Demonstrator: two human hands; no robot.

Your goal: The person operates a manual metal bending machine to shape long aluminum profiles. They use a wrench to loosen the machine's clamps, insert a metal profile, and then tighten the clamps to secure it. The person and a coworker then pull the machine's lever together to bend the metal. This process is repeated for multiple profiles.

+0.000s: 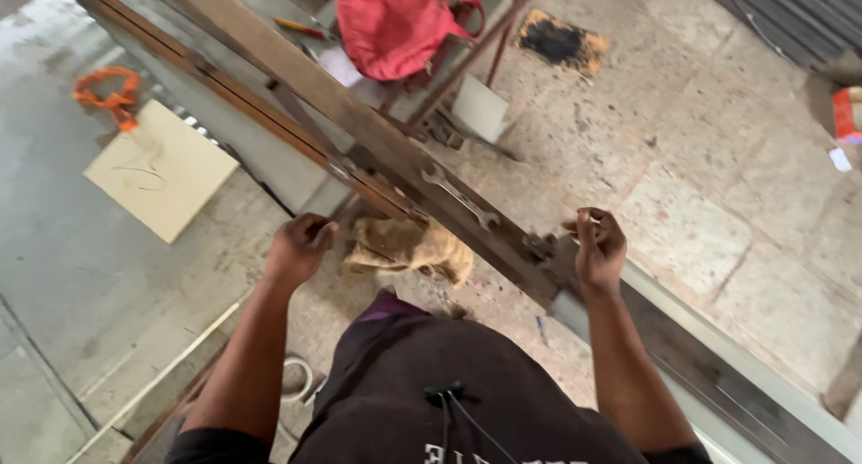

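A long rusty steel beam [296, 69] runs diagonally from the top left to the lower right. A metal spanner [460, 197] lies on top of it near the middle. My left hand [298, 246] is curled into a loose fist just below the beam, holding nothing that I can see. My right hand [596, 244] hovers at the beam's right side with fingers pinched together; whether something small is between them I cannot tell. A crumpled tan cloth [409, 247] lies on the floor between my hands.
A red bag [395, 24] rests on a metal stand at the top. A pale square board [162, 169] and an orange cord [109, 94] lie on the left floor. A grey metal channel [745, 374] continues to the lower right. A roll of white tape [298, 379] lies near my feet.
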